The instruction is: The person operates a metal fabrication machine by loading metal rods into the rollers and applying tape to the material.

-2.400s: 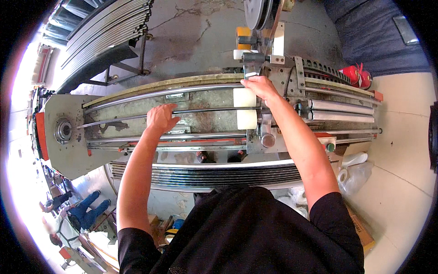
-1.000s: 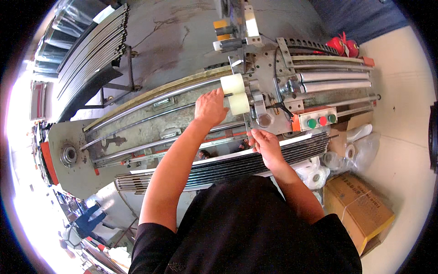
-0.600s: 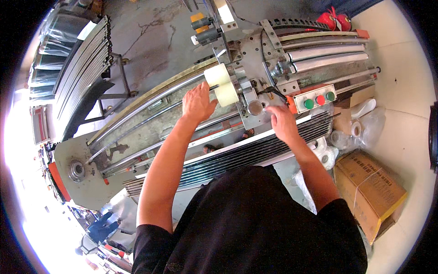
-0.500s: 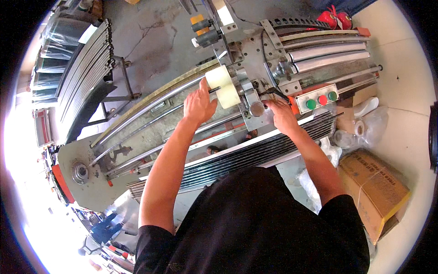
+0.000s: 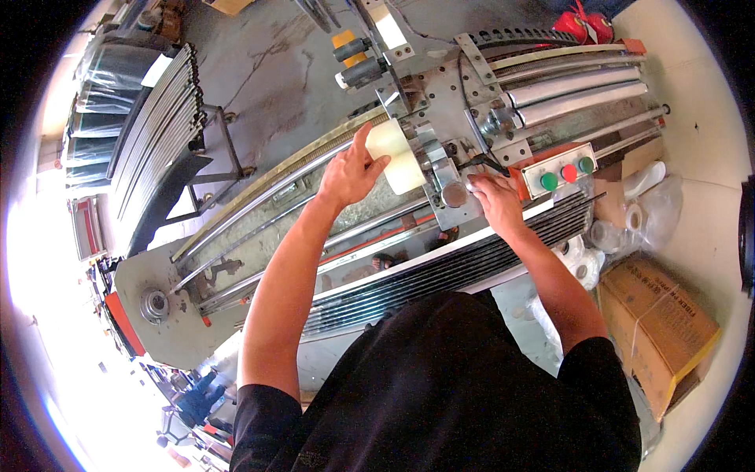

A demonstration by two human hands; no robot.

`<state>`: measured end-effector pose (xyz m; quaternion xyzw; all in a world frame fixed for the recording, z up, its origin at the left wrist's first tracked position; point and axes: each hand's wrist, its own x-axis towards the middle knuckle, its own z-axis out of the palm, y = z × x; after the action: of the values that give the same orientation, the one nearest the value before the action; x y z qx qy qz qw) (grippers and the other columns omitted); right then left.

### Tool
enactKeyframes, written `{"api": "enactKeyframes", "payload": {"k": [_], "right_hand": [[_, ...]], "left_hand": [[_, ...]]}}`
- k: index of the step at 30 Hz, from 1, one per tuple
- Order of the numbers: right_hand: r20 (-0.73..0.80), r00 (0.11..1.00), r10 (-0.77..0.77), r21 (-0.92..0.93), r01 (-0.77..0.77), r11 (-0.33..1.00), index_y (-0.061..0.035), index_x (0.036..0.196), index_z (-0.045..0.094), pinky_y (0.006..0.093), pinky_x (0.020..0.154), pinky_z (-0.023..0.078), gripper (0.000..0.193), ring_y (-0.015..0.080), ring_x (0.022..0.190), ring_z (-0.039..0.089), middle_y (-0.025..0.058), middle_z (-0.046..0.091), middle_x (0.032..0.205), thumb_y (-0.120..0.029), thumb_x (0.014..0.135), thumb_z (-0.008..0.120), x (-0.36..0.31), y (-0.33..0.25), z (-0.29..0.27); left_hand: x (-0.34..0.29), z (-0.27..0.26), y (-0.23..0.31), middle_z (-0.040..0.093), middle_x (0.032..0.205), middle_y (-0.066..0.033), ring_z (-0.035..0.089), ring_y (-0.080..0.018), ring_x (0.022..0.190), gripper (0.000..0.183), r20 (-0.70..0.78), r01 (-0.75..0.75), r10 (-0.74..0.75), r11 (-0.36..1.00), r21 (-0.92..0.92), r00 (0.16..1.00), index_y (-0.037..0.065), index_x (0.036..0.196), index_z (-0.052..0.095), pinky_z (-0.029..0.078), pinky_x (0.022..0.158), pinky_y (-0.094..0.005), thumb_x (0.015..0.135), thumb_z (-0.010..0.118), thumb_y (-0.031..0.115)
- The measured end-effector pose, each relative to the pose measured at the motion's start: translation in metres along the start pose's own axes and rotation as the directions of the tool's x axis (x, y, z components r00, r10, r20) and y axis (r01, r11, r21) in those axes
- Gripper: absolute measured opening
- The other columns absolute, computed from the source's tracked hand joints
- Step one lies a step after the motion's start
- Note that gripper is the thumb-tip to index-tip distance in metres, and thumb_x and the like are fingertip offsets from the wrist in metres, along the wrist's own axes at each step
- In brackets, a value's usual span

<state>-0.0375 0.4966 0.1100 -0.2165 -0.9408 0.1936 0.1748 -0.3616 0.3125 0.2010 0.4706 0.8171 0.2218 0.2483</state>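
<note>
My left hand (image 5: 351,175) is at the left side of two cream-coloured rollers (image 5: 399,167) on the machine's carriage. Its index finger points up along the upper roller, and the thumb reaches out to the rollers; the two digits are apart. A thin metal rod (image 5: 271,219) runs along the machine toward this hand, which hides part of it. My right hand (image 5: 497,198) lies over the metal carriage plate (image 5: 442,214), right of a round metal knob (image 5: 454,194). Its fingers are stretched out and slightly bent, just below a black handle (image 5: 486,164). What its fingertips touch is hard to make out.
A control box (image 5: 560,171) with green and red buttons sits right of my right hand. Several dark rods (image 5: 425,271) lie along the machine's front. Further right are a cardboard box (image 5: 657,318) and plastic wrap (image 5: 662,212); a rack of tubes (image 5: 161,118) stands at left.
The whole view has shifted slightly right. My left thumb has come out toward the rollers, and the rod end seen beside them is now covered. My right fingers have spread a little over the plate.
</note>
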Motion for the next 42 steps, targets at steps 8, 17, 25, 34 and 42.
{"api": "enactKeyframes", "payload": {"k": [8, 17, 25, 34, 42], "right_hand": [[-0.136, 0.875, 0.465, 0.547, -0.325, 0.772, -0.0040, 0.139, 0.056, 0.0392, 0.094, 0.050, 0.041, 0.0223, 0.104, 0.069, 0.0109, 0.077, 0.119, -0.011, 0.102, 0.073, -0.016, -0.104, -0.068], [0.181, 0.878, 0.444, 0.860, -0.360, 0.362, 0.0000, 0.124, 0.058, 0.0317, 0.079, 0.058, 0.037, 0.0171, 0.098, 0.075, 0.0147, 0.079, 0.110, -0.017, 0.099, 0.080, 0.062, -0.169, -0.032], [0.224, 0.843, 0.489, 0.825, -0.431, 0.366, -0.0004, 0.115, 0.061, 0.0313, 0.077, 0.058, 0.033, 0.0176, 0.089, 0.076, 0.0147, 0.079, 0.101, -0.019, 0.098, 0.082, 0.089, -0.177, -0.017], [0.255, 0.838, 0.482, 0.825, -0.448, 0.344, -0.0006, 0.115, 0.061, 0.0310, 0.078, 0.057, 0.033, 0.0165, 0.092, 0.075, 0.0152, 0.079, 0.103, -0.018, 0.097, 0.083, 0.094, -0.185, -0.008], [0.265, 0.853, 0.451, 0.876, -0.408, 0.256, -0.0016, 0.114, 0.060, 0.0265, 0.081, 0.054, 0.026, 0.0108, 0.093, 0.069, 0.0082, 0.076, 0.100, -0.011, 0.100, 0.080, 0.088, -0.195, -0.026]], "left_hand": [[-0.004, -0.009, 0.015, 0.074, 0.080, -0.0096, 0.066, -0.0166, 0.069, 0.072, 0.016, 0.114, -0.114, 0.956, -0.269, 0.993, 0.006, 0.161, 0.041, 0.053, 0.067, -0.0359, 0.104, 0.074, 0.035], [-0.019, -0.045, 0.032, 0.073, 0.081, -0.0070, 0.064, -0.0116, 0.071, 0.028, 0.137, 0.163, -0.104, 0.822, -0.546, 0.985, 0.002, 0.109, 0.062, 0.050, 0.061, -0.0294, 0.103, 0.078, 0.024], [-0.028, -0.048, 0.042, 0.074, 0.081, -0.0083, 0.065, -0.0112, 0.074, 0.033, 0.142, 0.200, -0.144, 0.782, -0.591, 0.979, 0.000, 0.117, 0.065, 0.050, 0.064, -0.0307, 0.101, 0.079, 0.025], [-0.028, -0.046, 0.039, 0.074, 0.086, -0.0024, 0.062, -0.0081, 0.074, 0.028, 0.182, 0.186, -0.101, 0.817, -0.547, 0.978, 0.004, 0.123, 0.074, 0.049, 0.065, -0.0263, 0.106, 0.073, 0.026], [-0.024, -0.047, 0.037, 0.075, 0.082, -0.0045, 0.066, -0.0088, 0.075, 0.024, 0.147, 0.146, -0.081, 0.846, -0.513, 0.986, 0.002, 0.108, 0.079, 0.051, 0.069, -0.0286, 0.103, 0.072, 0.025]]}}
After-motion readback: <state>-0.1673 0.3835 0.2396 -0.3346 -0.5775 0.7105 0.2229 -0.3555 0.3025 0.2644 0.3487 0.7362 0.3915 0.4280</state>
